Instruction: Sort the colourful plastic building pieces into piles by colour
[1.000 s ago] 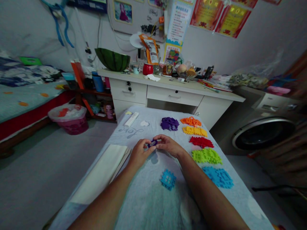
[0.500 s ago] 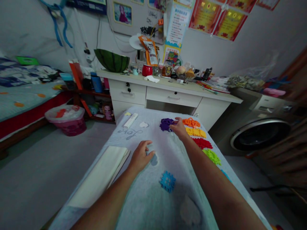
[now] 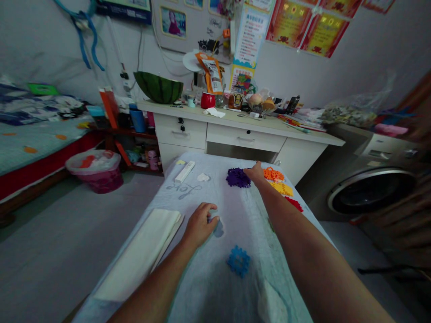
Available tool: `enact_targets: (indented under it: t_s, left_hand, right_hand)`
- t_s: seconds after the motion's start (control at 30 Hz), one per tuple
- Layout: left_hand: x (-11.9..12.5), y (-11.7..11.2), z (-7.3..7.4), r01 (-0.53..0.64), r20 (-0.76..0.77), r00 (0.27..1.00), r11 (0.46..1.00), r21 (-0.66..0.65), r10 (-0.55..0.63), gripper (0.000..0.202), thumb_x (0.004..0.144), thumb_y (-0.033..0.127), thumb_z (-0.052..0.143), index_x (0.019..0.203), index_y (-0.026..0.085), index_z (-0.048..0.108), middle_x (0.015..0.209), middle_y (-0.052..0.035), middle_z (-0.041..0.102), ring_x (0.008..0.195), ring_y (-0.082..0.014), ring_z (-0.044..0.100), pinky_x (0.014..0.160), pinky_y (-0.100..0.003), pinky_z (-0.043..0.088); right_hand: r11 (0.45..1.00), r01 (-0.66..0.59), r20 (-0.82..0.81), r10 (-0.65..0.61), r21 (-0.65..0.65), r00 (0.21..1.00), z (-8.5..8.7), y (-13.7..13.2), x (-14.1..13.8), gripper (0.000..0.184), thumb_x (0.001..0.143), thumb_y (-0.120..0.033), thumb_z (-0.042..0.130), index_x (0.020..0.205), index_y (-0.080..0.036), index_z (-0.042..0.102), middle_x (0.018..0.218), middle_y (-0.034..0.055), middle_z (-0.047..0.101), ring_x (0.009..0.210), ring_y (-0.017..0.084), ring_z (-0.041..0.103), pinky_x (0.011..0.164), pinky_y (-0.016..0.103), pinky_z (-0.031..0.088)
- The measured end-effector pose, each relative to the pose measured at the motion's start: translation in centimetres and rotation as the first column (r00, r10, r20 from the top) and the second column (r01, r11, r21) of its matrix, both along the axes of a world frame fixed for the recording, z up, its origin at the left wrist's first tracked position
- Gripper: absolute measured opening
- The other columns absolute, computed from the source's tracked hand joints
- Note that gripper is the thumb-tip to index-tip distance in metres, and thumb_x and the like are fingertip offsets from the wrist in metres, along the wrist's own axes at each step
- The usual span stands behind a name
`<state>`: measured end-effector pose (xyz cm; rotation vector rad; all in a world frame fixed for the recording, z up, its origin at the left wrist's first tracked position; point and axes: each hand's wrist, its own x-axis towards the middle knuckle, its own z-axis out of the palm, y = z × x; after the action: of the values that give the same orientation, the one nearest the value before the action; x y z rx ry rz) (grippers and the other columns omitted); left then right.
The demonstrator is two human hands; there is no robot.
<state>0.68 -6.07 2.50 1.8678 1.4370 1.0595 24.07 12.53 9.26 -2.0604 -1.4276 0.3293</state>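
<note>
My right hand [image 3: 256,173] is stretched far forward, its fingers resting at the right edge of the purple pile [image 3: 237,177] of plastic interlocking pieces, next to the orange pile [image 3: 274,173]. I cannot see whether it holds a piece. My left hand [image 3: 201,225] lies on the pale blue cloth [image 3: 208,278] with fingers loosely curled, holding nothing I can see. A single blue piece [image 3: 239,260] lies on the cloth in front of me. Yellow [image 3: 284,189] and red [image 3: 295,204] piles show beside my right forearm, which hides further piles.
A folded cream cloth [image 3: 141,253] lies along the table's left side, a white stick-shaped box [image 3: 184,171] at the far left corner. Beyond stands a white desk [image 3: 242,134] with half a watermelon [image 3: 158,86]. A washing machine [image 3: 370,190] is on the right, a pink bin [image 3: 96,170] on the left.
A second ago both hands held a purple piece together at the table's middle. My right hand then carried it to the purple pile and stays there; my left hand settled on the cloth.
</note>
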Motion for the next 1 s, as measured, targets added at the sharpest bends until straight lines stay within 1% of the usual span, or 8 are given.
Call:
enact_targets:
  t_s: [0.2,0.37,0.53,0.67,0.77,0.87,0.93,1.0]
  left_hand:
    - [0.0,0.0,-0.1,0.003,-0.014,1.0,1.0,-0.015,-0.003,0.024,0.076,0.02,0.06,0.1,0.019,0.062,0.098,-0.0037,0.062,0.078,-0.0153,0.057,0.076,-0.031,0.047]
    - [-0.1,0.1,-0.3,0.002,-0.02,1.0,1.0,0.012,-0.001,0.022,0.076,0.02,0.059,0.098,0.02,0.062,0.096,-0.0029,0.063,0.077,-0.0153,0.058,0.074,-0.03,0.047]
    - [-0.1,0.1,-0.1,0.019,-0.026,0.999,0.999,0.033,-0.019,0.02,0.076,0.022,0.059,0.095,0.021,0.062,0.093,-0.0029,0.064,0.075,-0.016,0.059,0.074,-0.031,0.047]
    - [-0.1,0.1,-0.1,0.023,-0.034,0.999,0.999,0.042,-0.021,0.02,0.075,0.023,0.059,0.094,0.02,0.062,0.092,-0.0027,0.064,0.074,-0.0158,0.059,0.073,-0.03,0.047]
    - [-0.1,0.1,-0.2,0.031,-0.032,0.999,0.999,0.028,-0.03,0.02,0.076,0.024,0.059,0.095,0.02,0.063,0.095,-0.0033,0.065,0.074,-0.0153,0.06,0.073,-0.03,0.048]
    - [-0.2,0.1,-0.3,0.015,-0.038,0.999,1.0,0.025,-0.014,0.02,0.075,0.025,0.06,0.094,0.02,0.063,0.094,-0.0026,0.065,0.073,-0.0148,0.06,0.074,-0.029,0.048]
    - [-0.2,0.0,-0.4,0.012,-0.044,0.999,0.999,0.035,-0.01,0.021,0.075,0.025,0.06,0.095,0.02,0.063,0.093,-0.0022,0.065,0.073,-0.0145,0.06,0.074,-0.029,0.048]
    - [-0.3,-0.1,-0.6,0.014,-0.05,0.999,0.999,0.043,-0.012,0.022,0.075,0.027,0.06,0.096,0.02,0.063,0.092,-0.0017,0.066,0.073,-0.0145,0.06,0.074,-0.029,0.048]
  right_hand:
    - [0.998,-0.017,-0.036,0.019,0.066,0.999,-1.7,0.8,-0.4,0.077,0.07,-0.027,0.066,0.137,-0.009,0.033,0.107,0.0159,0.066,0.1,0.026,0.063,0.083,0.033,0.05]
    - [0.985,-0.063,-0.132,0.085,0.163,0.988,-2.4,0.1,-0.2,0.049,0.072,-0.025,0.059,0.119,-0.014,0.052,0.106,0.0107,0.066,0.1,0.022,0.061,0.089,0.032,0.048]
    - [0.953,-0.09,-0.266,0.171,0.291,0.949,-2.2,-3.9,-0.2,0.039,0.069,-0.02,0.049,0.106,-0.013,0.06,0.102,0.0081,0.065,0.095,0.02,0.06,0.086,0.032,0.048]
    - [0.924,-0.292,-0.338,0.364,0.246,0.868,-1.6,-9.2,-0.7,0.03,0.071,-0.023,0.051,0.098,-0.014,0.062,0.091,0.0045,0.066,0.08,0.017,0.06,0.075,0.03,0.048]
    - [0.833,-0.541,-0.272,0.551,0.118,0.789,-0.6,-13.7,-1.0,0.027,0.075,-0.029,0.057,0.098,-0.016,0.063,0.085,0.0028,0.065,0.075,0.016,0.058,0.07,0.029,0.046]
    - [0.671,-0.735,-0.133,0.724,-0.093,0.677,0.3,-18.2,-1.0,0.036,0.073,-0.034,0.067,0.104,-0.016,0.063,0.091,0.0051,0.064,0.08,0.017,0.058,0.073,0.03,0.046]
    - [0.579,-0.782,-0.069,0.792,-0.231,0.607,0.4,-21.0,-1.0,0.055,0.068,-0.038,0.074,0.116,-0.015,0.059,0.099,0.0086,0.063,0.087,0.02,0.059,0.079,0.034,0.047]
    - [0.546,-0.776,-0.008,0.816,-0.316,0.578,-0.1,-23.5,-1.2,0.075,0.062,-0.041,0.08,0.126,-0.014,0.053,0.109,0.013,0.06,0.096,0.025,0.058,0.087,0.039,0.046]
